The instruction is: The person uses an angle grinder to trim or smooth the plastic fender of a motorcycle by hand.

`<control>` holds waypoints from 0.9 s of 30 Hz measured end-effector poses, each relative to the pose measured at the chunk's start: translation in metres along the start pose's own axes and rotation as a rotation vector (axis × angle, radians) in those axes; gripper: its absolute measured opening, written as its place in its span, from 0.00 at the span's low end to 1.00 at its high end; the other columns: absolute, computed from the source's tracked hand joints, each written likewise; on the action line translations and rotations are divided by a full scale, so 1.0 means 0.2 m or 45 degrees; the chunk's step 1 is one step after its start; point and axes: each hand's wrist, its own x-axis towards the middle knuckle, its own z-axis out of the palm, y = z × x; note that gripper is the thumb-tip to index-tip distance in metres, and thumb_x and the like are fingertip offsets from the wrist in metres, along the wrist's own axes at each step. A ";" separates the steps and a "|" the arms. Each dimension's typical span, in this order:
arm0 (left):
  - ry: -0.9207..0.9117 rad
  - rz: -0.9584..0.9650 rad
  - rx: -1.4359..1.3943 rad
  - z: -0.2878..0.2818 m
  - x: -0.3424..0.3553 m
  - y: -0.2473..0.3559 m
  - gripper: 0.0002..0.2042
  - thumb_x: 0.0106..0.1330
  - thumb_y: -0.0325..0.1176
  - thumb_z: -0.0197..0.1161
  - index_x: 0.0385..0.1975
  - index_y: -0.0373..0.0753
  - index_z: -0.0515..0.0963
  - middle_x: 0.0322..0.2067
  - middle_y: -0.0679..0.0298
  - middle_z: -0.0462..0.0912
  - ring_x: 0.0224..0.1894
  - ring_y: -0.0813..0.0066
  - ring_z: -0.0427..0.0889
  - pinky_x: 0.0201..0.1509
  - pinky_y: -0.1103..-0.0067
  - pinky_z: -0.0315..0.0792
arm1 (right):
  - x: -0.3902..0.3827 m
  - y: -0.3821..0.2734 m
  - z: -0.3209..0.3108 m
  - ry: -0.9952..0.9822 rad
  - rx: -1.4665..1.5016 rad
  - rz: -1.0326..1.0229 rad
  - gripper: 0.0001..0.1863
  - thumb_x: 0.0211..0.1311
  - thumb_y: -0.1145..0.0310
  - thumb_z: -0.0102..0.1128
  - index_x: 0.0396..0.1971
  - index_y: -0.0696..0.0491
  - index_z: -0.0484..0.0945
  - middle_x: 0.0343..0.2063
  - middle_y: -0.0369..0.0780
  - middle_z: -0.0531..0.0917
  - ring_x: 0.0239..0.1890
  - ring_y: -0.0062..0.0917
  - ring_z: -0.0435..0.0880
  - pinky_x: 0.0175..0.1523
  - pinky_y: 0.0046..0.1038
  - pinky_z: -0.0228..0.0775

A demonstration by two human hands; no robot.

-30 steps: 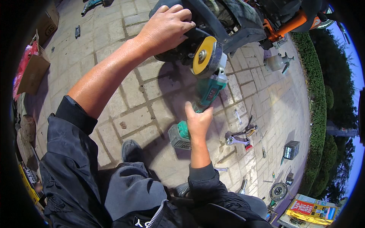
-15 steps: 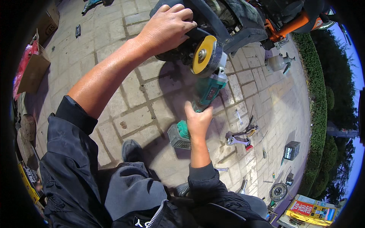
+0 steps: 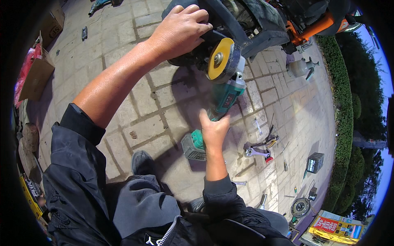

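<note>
My right hand is wrapped round the handle of a green and silver cordless angle grinder, whose dark battery pack hangs below. The grinder's yellow disc, with a guard around it, is up against the dark parts under a vehicle's black frame; whether it touches them I cannot tell. My left hand is above and left of the disc, fingers curled over a black part of that vehicle; the fingertips are partly hidden.
Cardboard boxes lie at the left. Wrenches, pliers, a black box, a round metal part and a spray bottle lie on the paving. An orange vehicle part is at upper right, a hedge beyond.
The grinder's disc has shifted very slightly upward against the vehicle. Both hands stay almost where they were.
</note>
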 end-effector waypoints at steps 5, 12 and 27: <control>-0.006 -0.010 -0.014 -0.01 0.00 0.00 0.20 0.55 0.35 0.72 0.49 0.45 0.83 0.49 0.65 0.78 0.56 0.67 0.73 0.59 0.72 0.66 | 0.00 -0.02 0.00 0.001 -0.007 0.018 0.22 0.49 0.69 0.72 0.43 0.62 0.75 0.35 0.41 0.83 0.35 0.25 0.80 0.45 0.30 0.73; -0.003 -0.031 -0.004 0.00 0.00 0.01 0.20 0.54 0.35 0.72 0.49 0.45 0.83 0.49 0.65 0.78 0.56 0.68 0.73 0.60 0.71 0.66 | 0.00 0.01 0.01 0.020 -0.004 -0.048 0.23 0.48 0.69 0.73 0.43 0.60 0.74 0.35 0.42 0.84 0.36 0.28 0.82 0.46 0.32 0.73; -0.004 -0.033 -0.033 -0.01 0.01 0.01 0.20 0.54 0.35 0.72 0.49 0.45 0.83 0.48 0.66 0.78 0.56 0.68 0.73 0.58 0.72 0.66 | -0.01 0.00 0.01 0.006 0.023 0.020 0.23 0.49 0.69 0.73 0.43 0.61 0.73 0.35 0.42 0.84 0.35 0.28 0.82 0.45 0.32 0.74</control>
